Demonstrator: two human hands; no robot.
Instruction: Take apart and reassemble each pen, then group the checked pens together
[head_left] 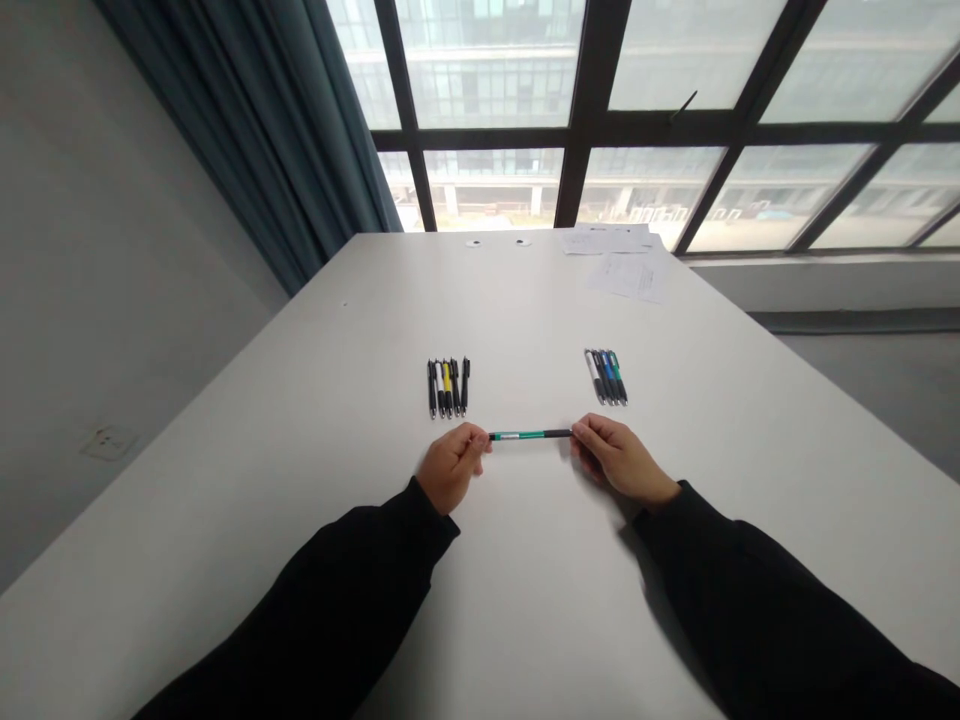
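Note:
A green pen (529, 435) with a black grip is stretched level between my two hands, low over the white table. My left hand (455, 462) pinches its left end, and my right hand (619, 458) pinches the dark tip end at the right. Just beyond my left hand lies a row of several pens (448, 388), mostly black, one yellow and one with white. Beyond my right hand is another row of several pens (606, 377), with white, blue and green barrels. My fingers hide both ends of the held pen.
The white table (360, 360) reaches to a window (495, 180). Sheets of paper (626, 272) lie at its far right end. Two small pale round fittings (499, 243) sit near the far edge. A blue curtain (262, 130) hangs at the left.

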